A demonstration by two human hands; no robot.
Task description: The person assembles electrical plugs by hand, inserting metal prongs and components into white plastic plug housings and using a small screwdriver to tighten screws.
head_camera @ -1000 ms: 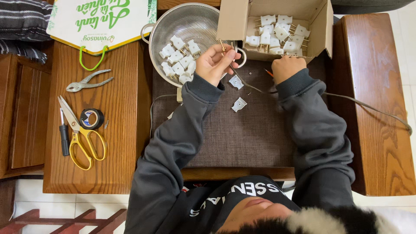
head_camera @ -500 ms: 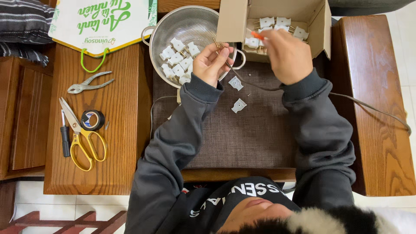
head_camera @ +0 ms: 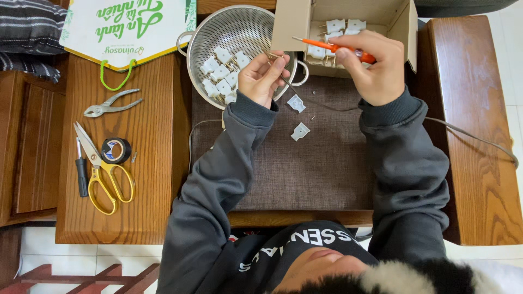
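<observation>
My right hand (head_camera: 371, 66) grips an orange-handled screwdriver (head_camera: 333, 48), its tip pointing left toward my left hand. My left hand (head_camera: 262, 78) pinches a small metal plug prong piece (head_camera: 274, 56) with a thin wire (head_camera: 327, 106) trailing from it, held over the edge of a metal colander (head_camera: 197, 41) holding several white plastic plug parts (head_camera: 222, 72). Behind my hands a cardboard box (head_camera: 287, 24) holds more white plug parts (head_camera: 336, 25). Two white plug shells (head_camera: 297, 115) lie on the brown fabric mat (head_camera: 305, 169) just below my left hand.
On the wooden surface to the left lie pliers (head_camera: 111, 103), yellow-handled scissors (head_camera: 103, 175), a black tape roll (head_camera: 115, 150) and a black-handled tool (head_camera: 80, 172). A white and green paper bag (head_camera: 125, 24) sits at the back left. A grey cable (head_camera: 474, 139) runs off right.
My right hand has lifted from the mat with the orange screwdriver and brought it up level with my left hand, which stays over the colander's edge.
</observation>
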